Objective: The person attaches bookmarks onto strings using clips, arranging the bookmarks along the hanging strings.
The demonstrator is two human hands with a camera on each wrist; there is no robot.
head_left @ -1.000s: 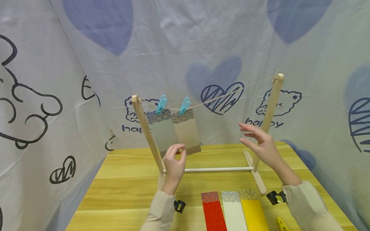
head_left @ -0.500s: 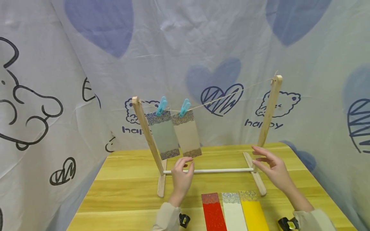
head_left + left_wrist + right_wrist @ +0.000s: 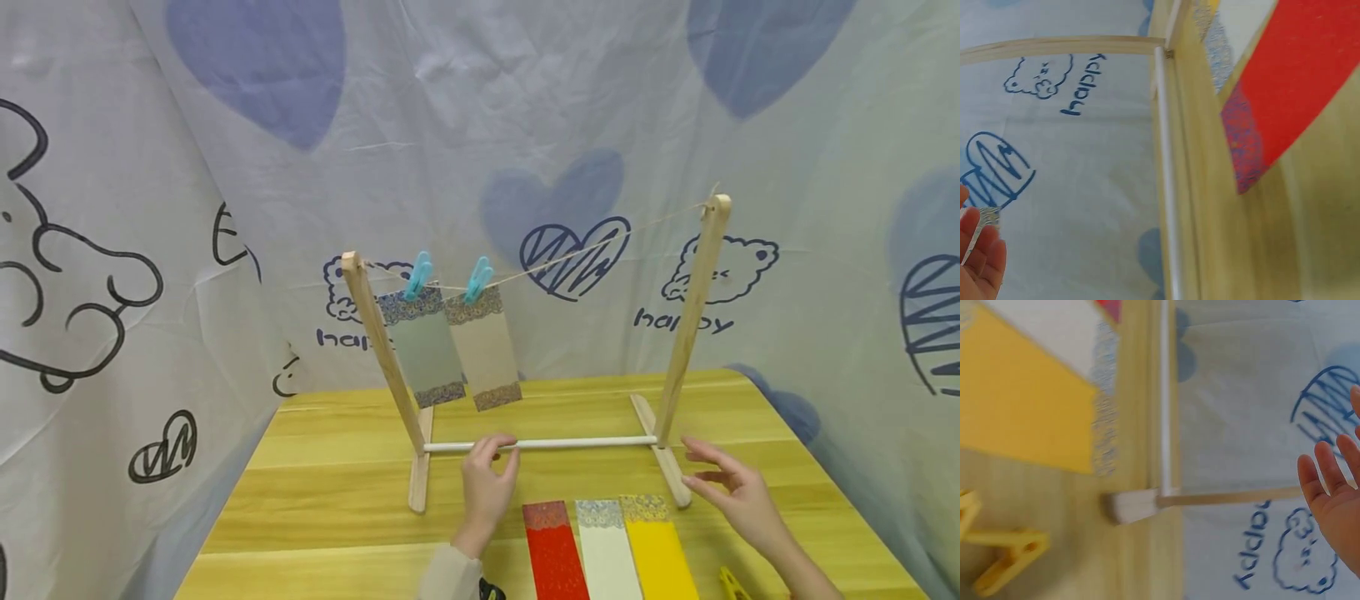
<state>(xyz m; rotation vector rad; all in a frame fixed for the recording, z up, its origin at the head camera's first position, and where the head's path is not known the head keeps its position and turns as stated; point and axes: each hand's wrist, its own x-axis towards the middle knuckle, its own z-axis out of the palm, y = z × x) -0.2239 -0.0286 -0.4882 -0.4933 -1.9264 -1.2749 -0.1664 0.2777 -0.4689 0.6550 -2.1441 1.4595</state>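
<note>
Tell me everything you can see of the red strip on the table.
The red strip looks like paper or thin card, long and narrow, with a lacy purplish band across its far end. It lies flat on the wood-grain table, leftmost of three strips, beside the white strip; whether their edges touch is unclear. Its near end is out of frame. The left hand, nearest, does not touch it.

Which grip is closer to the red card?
Left. The left grip is just left of the red card, near its far end. The right grip is farther off, right of the white card and yellow card.
</note>
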